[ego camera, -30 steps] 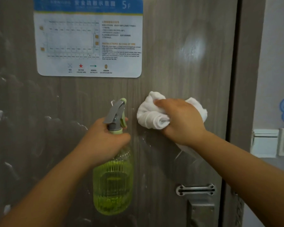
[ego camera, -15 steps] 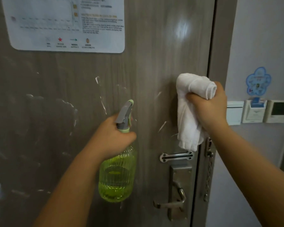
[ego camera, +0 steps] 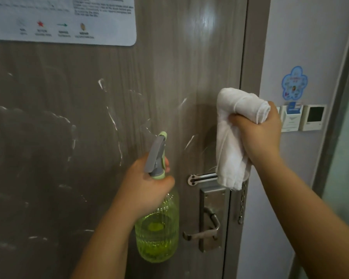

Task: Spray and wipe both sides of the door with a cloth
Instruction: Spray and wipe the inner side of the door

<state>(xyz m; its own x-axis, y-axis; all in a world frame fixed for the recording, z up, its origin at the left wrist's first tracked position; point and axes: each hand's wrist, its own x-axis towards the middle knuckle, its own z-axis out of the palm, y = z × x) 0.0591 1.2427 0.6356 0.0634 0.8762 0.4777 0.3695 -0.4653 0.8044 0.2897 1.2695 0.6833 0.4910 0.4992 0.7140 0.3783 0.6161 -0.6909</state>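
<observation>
Little changed from half a second back: both hands about where they were, cloth slightly lower against the door's edge, view nudged a touch closer. Right hand (ego camera: 259, 131) clenched round a white cloth (ego camera: 233, 141), bunched roll at the top above the fingers, loose tail hanging down over the right end of a metal latch bar (ego camera: 203, 177). Cloth close against the brown wood-grain door (ego camera: 169, 67) near its right edge, though actual contact hard to judge. Left hand (ego camera: 147, 188) wrapped round the neck of a spray bottle (ego camera: 157, 234), grey trigger head with pale green nozzle tip pointing up and towards the door, ribbed yellow-green body hanging below the hand, partly filled with liquid. Wet streaks and white smears scattered across the door's left and middle. White notice sheet (ego camera: 69, 19) stuck high on the door, small coloured symbols along its bottom row, print too blurred to read. Below the latch, a steel plate with a lever handle (ego camera: 207, 230) pointing left, and a short chain (ego camera: 242, 202) hanging at the door's edge. Door frame (ego camera: 254, 47) just right of the door. On the pale wall beyond: a blue flower-shaped sticker (ego camera: 294, 82), a card holder (ego camera: 291, 117) beneath it, and a small panel (ego camera: 314, 116) with a dark screen beside that.
</observation>
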